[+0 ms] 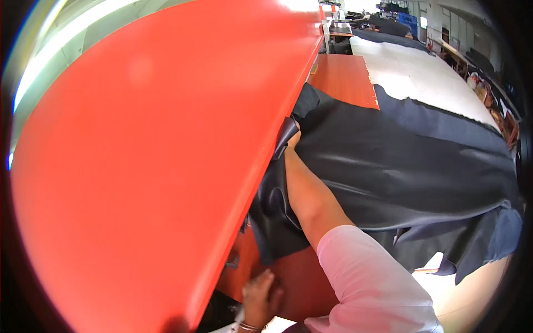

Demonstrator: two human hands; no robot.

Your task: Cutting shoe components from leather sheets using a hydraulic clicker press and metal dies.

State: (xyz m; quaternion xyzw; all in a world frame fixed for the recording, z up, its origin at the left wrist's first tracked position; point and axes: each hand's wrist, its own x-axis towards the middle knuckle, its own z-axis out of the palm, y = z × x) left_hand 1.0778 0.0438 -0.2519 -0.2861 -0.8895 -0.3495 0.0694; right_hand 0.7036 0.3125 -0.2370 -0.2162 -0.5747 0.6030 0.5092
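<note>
A large black leather hide point(388, 166) lies spread to the right, its near part draped down over a red surface. My right arm, in a pale pink sleeve, stretches forward across it. At the hide's left edge my right hand point(295, 136) is closed on a folded-up part of the leather; most of its fingers are hidden behind the fold. My left hand point(260, 295), with a bracelet at the wrist, is low in the view over the red surface point(302, 277). It is slightly blurred, its fingers loosely bent and apart, with nothing visible in them.
A huge glossy red panel point(144, 155) fills the left side, its edge close beside both hands. Beyond the hide are an orange-red board point(344, 77) and a long white table point(416, 77). Assorted materials point(494, 102) line the right side; dark hides point(388, 28) lie farther back.
</note>
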